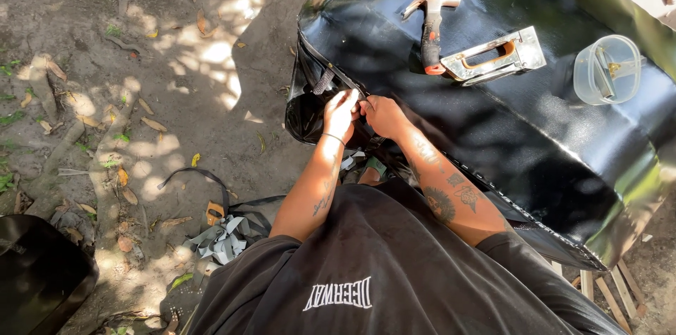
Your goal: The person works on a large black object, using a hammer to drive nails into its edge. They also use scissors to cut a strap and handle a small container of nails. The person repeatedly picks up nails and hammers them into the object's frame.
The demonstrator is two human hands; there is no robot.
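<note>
A large panel covered in shiny black vinyl (507, 116) lies in front of me, with a stapled seam along its near edge. My left hand (341, 114) and my right hand (382, 114) are side by side at that edge near the panel's left corner. Both pinch the black covering where it folds over the edge. A thin bracelet circles my left wrist. What lies under my fingers is hidden.
On the panel rest a hammer (431, 25), a metal staple gun (495, 59) and a clear plastic tub (607, 69). Bare dirt with dry leaves lies to the left. Grey and black offcuts (222, 238) lie by my knee, and another black piece (39, 275) at lower left.
</note>
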